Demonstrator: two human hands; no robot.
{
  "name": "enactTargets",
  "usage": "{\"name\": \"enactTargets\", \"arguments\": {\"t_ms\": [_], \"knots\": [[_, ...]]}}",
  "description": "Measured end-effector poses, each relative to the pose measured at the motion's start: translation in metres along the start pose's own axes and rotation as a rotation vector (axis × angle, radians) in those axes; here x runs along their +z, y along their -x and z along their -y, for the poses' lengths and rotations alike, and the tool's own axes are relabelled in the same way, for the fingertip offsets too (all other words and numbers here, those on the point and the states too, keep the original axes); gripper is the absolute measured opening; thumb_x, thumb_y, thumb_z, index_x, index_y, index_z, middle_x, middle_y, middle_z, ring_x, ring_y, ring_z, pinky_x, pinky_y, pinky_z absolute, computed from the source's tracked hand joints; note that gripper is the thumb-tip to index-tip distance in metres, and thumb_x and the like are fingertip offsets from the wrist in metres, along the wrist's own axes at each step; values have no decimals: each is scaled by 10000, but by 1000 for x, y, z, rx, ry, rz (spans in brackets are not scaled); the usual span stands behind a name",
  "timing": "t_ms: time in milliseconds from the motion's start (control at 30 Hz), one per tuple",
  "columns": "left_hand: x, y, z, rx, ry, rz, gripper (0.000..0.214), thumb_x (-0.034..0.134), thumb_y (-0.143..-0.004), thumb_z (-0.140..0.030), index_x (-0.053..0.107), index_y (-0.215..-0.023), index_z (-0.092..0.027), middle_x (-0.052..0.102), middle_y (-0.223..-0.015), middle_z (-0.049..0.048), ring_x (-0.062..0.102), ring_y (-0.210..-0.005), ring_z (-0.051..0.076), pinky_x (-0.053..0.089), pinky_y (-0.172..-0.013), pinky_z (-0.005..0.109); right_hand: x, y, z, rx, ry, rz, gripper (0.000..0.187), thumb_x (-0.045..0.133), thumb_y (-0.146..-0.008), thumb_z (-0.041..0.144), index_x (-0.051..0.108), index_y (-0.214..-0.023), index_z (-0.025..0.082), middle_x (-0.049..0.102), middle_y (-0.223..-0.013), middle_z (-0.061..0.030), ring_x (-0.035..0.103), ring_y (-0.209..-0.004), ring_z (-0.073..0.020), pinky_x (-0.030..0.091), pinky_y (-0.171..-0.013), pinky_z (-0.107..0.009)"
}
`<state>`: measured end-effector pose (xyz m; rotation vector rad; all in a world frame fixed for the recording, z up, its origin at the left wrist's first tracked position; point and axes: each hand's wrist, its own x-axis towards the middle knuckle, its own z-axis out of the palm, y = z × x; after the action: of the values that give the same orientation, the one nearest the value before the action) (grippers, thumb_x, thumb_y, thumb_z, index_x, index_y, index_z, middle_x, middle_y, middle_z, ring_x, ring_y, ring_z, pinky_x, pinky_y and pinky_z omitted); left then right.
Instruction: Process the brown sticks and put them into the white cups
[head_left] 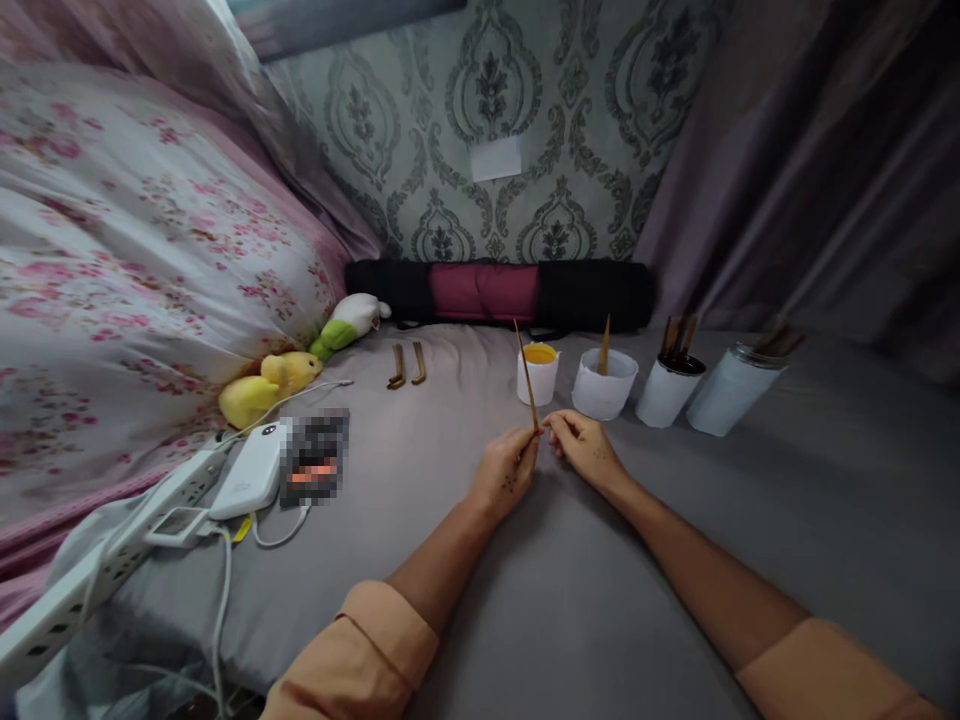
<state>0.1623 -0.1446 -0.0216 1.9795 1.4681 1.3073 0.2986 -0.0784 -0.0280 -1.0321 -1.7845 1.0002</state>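
Note:
My left hand (505, 470) is closed on a thin brown stick (527, 375), which points up and leans slightly left. Close beside the stick's lower end, my right hand (587, 449) has its fingers curled in a pinch; what they hold, if anything, is hidden. Just beyond the hands stands a white-wrapped cup (537, 386) with yellow inside its rim. To its right is a wider white-wrapped cup (604, 394) with a pointed brown piece (604, 348) standing in it.
Two white-wrapped jars (664, 396) (729, 397) with brown sticks stand farther right. Two small bent brown pieces (407, 365) lie left on the grey sheet (420, 560). Plush toys (259, 388), a white power bank (251, 472), cables and a power strip (112, 560) line the left side. A black-maroon roll (487, 292) lies behind.

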Motion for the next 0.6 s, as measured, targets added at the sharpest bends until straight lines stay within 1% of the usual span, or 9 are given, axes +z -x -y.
{"name": "enactTargets", "arguments": {"t_ms": [100,333,500,600], "knots": [[-1,1,-1,17,-66,15,294,362,-868,-274,598,-1034,-217,597,-852,63,548,-764,131,412,-712,229,-1,1,3,-6,-12,-18,353,385,-825,422,594,-881,143,528,-607,-4,483,-464,-93,379,-430,-200],[-4,3,2,2,-189,42,296,345,-872,-264,576,-1057,-246,573,-901,62,553,-787,135,408,-728,230,-3,1,10,-48,-78,-78,336,408,-820,403,589,-931,143,525,-620,-7,480,-481,-94,398,-456,-208],[-5,3,3,-22,-197,49,277,379,-859,-258,573,-1057,-262,568,-925,54,556,-789,131,404,-723,221,-3,3,17,-34,-113,-95,324,417,-810,389,581,-945,143,515,-624,-7,476,-491,-96,400,-447,-206],[-5,3,4,-13,-245,60,282,365,-865,-255,568,-1060,-260,567,-934,55,557,-793,132,399,-717,220,-2,4,19,-32,-134,-99,309,420,-805,378,572,-938,144,510,-622,-2,470,-489,-94,400,-446,-208]]}}
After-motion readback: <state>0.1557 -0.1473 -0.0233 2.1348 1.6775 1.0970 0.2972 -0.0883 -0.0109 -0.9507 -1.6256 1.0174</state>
